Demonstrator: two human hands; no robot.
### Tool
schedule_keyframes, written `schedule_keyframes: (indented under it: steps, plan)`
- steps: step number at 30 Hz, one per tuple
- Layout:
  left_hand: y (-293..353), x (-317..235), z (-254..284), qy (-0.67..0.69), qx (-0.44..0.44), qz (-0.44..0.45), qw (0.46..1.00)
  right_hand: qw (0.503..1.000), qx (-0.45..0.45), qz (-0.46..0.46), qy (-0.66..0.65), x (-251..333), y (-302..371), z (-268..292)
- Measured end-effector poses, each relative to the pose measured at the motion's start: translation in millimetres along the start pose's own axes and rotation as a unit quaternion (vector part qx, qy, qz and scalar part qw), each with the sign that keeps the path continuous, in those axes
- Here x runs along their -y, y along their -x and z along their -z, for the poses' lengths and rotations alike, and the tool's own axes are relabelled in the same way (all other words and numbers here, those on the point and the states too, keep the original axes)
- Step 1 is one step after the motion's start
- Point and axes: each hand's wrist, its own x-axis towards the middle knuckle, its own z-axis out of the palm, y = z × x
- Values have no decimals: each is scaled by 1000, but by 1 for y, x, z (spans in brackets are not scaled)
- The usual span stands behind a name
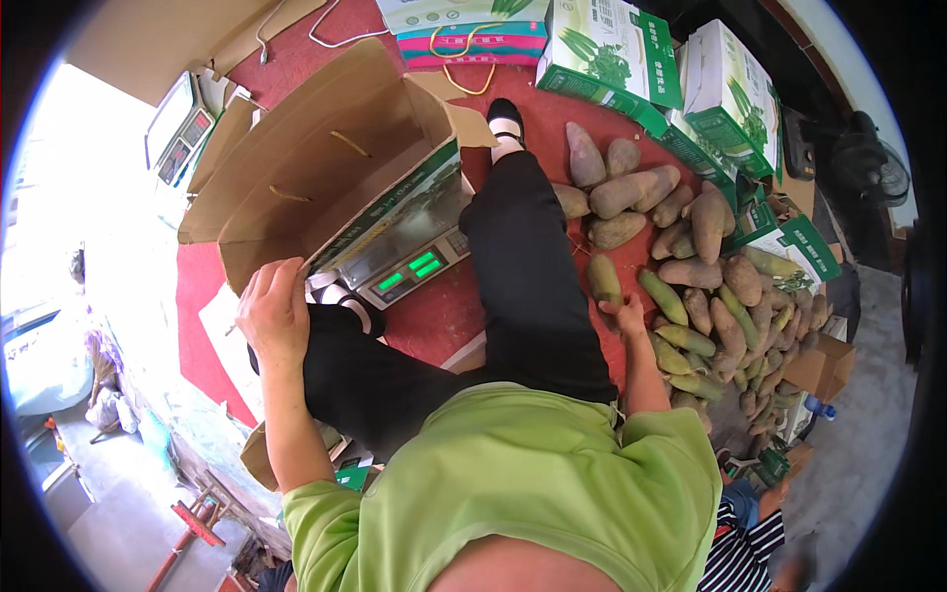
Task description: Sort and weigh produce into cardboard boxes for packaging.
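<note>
An open cardboard carton (326, 168) with rope handles stands on a digital scale (414, 276) whose display glows green. My left hand (273, 311) grips the near edge of this carton, its fingers closed over the cardboard. To the right of my legs, my right hand (627, 321) is closed around the lower end of a green radish (603, 276) with a soil-smeared skin. That radish lies at the left edge of a large pile of similar radishes (730, 321), some green and some brown with soil. The carton's inner bottom is hidden.
Printed green and white cartons (612, 54) stand along the far right, beside a pink and blue gift bag (473, 44). A second scale (182, 138) sits at the far left. A fan (868, 168) stands at right. Someone in a striped shirt (745, 543) is at lower right.
</note>
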Motion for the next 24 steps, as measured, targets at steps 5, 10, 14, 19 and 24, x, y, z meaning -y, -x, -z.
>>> schedule_keyframes:
  steps: [5, 10, 14, 19, 24]
  plan:
    - [4, 2, 4, 26, 4, 7, 1000, 977, 49, 209, -23, 95, 33, -5]
    - [3, 0, 3, 20, 9, -36, 999, 914, 93, 395, -2, 218, 71, -18]
    - [5, 1, 4, 10, 8, -36, 999, 847, 125, 516, 18, 310, 119, -43]
    - [6, 0, 5, -7, 25, -39, 999, 740, 224, 626, 101, 380, 168, -98]
    - [6, -2, 0, -2, 26, -47, 999, 613, 218, 687, 324, 396, 181, -188]
